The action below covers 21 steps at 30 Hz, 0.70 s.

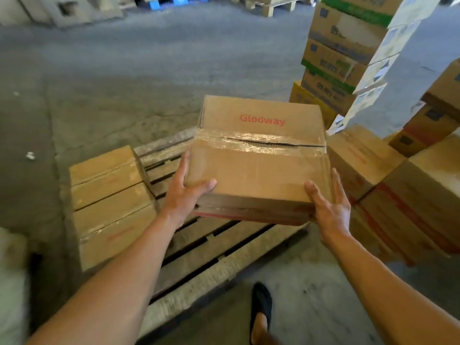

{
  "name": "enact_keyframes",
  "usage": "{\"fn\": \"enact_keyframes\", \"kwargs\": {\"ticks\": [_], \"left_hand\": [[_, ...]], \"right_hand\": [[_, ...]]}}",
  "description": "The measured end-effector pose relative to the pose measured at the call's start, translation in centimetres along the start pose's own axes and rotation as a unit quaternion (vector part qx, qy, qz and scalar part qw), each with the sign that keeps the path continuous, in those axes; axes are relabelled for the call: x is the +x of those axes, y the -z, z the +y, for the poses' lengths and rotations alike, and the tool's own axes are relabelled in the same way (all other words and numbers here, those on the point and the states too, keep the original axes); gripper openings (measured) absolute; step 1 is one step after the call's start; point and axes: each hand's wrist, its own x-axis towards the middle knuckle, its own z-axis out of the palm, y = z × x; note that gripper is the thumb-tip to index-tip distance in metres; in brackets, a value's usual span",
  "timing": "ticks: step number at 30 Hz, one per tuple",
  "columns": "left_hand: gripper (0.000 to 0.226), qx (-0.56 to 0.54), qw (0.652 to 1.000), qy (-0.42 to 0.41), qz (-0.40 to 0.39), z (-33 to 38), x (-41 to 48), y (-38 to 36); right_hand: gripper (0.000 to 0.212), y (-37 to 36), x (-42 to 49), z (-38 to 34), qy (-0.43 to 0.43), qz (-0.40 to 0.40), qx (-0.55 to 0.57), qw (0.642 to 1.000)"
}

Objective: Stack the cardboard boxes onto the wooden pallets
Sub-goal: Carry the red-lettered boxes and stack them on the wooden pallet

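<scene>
I carry a taped cardboard box (258, 158) with red "Glodway" print above a wooden pallet (211, 260). My left hand (185, 192) grips its near left corner, thumb on top, fingers along the side. My right hand (328, 205) holds the near right corner the same way, thumb on the lid. Two similar boxes sit on the pallet's left end: a far box (104, 168) and a near box (114, 227), side by side. The pallet's slats below the carried box are bare.
A low pile of brown boxes (403, 190) lies at the right. A tall stack of printed cartons (341, 48) rises behind it. My foot in a dark shoe (261, 310) stands on the concrete floor (149, 70) by the pallet's near edge. More pallets (271, 3) stand far back.
</scene>
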Motion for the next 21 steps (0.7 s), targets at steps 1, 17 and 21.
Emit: {"fn": "enact_keyframes", "kwargs": {"ticks": [1,17,21], "left_hand": [[0.082,0.0,1.0,0.006,0.009,-0.3,-2.0,1.5],[0.09,-0.036,0.965,0.16,0.204,-15.7,-27.4,15.5],[0.09,-0.079,0.947,0.19,0.248,-20.7,-31.7,18.0]], "right_hand": [[0.08,-0.4,-1.9,0.4,-0.007,-0.012,0.002,1.0],[0.084,-7.3,-20.6,11.6,-0.043,-0.215,-0.112,0.969],[0.093,-10.6,-23.4,16.6,-0.064,-0.268,-0.17,0.946]]}}
